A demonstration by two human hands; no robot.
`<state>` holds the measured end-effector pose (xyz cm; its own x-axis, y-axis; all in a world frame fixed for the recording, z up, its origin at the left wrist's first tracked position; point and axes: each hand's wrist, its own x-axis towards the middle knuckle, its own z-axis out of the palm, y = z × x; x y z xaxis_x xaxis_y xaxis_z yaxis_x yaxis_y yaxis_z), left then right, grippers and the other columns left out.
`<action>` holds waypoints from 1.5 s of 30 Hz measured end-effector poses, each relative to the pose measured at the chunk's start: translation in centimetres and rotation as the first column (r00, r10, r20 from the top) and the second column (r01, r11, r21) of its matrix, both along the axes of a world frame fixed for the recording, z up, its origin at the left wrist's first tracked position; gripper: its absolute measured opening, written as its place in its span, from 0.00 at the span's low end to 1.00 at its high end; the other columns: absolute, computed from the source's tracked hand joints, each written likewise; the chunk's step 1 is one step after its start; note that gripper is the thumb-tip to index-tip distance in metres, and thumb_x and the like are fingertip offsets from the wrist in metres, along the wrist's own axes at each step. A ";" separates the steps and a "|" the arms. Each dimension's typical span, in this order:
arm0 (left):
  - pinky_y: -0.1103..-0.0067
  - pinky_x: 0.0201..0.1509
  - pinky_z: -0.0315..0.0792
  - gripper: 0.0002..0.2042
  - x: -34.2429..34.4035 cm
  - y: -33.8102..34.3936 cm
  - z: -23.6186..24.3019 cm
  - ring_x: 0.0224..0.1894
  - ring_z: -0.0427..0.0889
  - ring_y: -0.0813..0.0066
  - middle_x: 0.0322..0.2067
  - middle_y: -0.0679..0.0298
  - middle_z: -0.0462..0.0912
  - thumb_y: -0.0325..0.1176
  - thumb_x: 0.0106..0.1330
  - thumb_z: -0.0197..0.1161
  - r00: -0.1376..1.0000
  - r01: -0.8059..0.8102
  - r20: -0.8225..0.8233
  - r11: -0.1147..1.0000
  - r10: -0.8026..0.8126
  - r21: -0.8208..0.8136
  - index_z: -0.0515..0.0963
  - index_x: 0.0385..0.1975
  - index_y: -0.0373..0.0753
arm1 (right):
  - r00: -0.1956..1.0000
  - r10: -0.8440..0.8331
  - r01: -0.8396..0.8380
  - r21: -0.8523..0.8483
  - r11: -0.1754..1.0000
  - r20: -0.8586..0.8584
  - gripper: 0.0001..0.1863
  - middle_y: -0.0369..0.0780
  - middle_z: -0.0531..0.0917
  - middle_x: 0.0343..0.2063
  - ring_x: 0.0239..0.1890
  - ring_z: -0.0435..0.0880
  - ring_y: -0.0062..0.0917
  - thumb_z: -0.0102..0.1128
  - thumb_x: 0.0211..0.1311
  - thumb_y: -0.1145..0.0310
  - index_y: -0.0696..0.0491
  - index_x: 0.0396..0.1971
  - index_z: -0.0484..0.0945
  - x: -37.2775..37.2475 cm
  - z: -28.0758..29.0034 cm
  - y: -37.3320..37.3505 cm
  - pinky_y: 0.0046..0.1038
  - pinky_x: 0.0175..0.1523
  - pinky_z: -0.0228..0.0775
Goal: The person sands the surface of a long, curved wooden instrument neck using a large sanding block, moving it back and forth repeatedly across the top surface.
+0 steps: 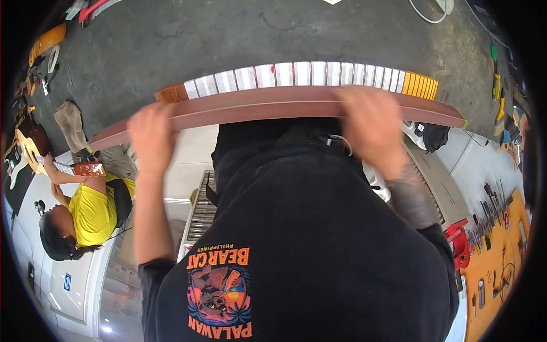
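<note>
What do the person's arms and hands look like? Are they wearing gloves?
No gloves. Both the left hand and the right hand are bare. The arms come out of short black sleeves, and the right forearm has dark tattoo markings.

Clad in a black short-sleeved T-shirt (319, 239), filling the lower centre of the frame. Printed on its front, toward the lower left of centre: a round graphic in orange, red and dark blue with orange lettering above and below. Bare forearms below the sleeves. Dark tattoo work (411, 199) across the right forearm, right of centre. No gloves on left hand (151, 137) or right hand (371, 124).
</note>
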<state>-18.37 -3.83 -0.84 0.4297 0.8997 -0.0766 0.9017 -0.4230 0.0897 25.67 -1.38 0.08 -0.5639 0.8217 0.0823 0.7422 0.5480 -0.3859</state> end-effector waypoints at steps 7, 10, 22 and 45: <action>0.59 0.60 0.71 0.31 2.3 0.1 0.1 0.55 0.80 0.52 0.51 0.58 0.82 0.25 0.44 0.77 1.000 -0.018 -0.027 0.997 0.016 -0.077 0.78 0.55 0.41 | 0.998 0.010 -0.007 -0.040 0.999 0.063 0.24 0.39 0.87 0.48 0.50 0.85 0.35 0.63 0.55 0.77 0.51 0.54 0.82 2.1 0.2 0.6 0.38 0.54 0.74; 0.64 0.55 0.71 0.20 15.4 1.7 0.7 0.51 0.80 0.63 0.46 0.65 0.82 0.34 0.58 0.67 0.995 0.064 0.084 0.996 -0.060 -0.056 0.78 0.51 0.45 | 0.985 -0.016 0.023 -0.039 0.999 0.173 0.25 0.43 0.87 0.50 0.52 0.85 0.42 0.63 0.54 0.81 0.53 0.54 0.82 14.7 1.6 1.7 0.43 0.60 0.74; 0.56 0.67 0.68 0.30 -5.6 -0.2 1.1 0.61 0.77 0.49 0.55 0.53 0.80 0.21 0.50 0.69 0.992 -0.100 -0.086 0.991 0.093 -0.084 0.76 0.58 0.38 | 0.998 0.011 -0.013 -0.040 0.999 -0.065 0.22 0.40 0.85 0.49 0.48 0.84 0.33 0.60 0.60 0.69 0.54 0.56 0.80 -6.8 -0.1 0.0 0.37 0.52 0.74; 0.61 0.54 0.71 0.15 8.7 0.7 0.3 0.51 0.80 0.58 0.45 0.61 0.82 0.32 0.60 0.64 0.997 0.071 0.021 0.997 -0.070 -0.041 0.78 0.48 0.43 | 0.999 0.014 -0.014 0.013 1.000 -0.034 0.27 0.42 0.88 0.46 0.49 0.86 0.40 0.64 0.49 0.84 0.53 0.53 0.83 7.8 0.0 1.1 0.42 0.54 0.77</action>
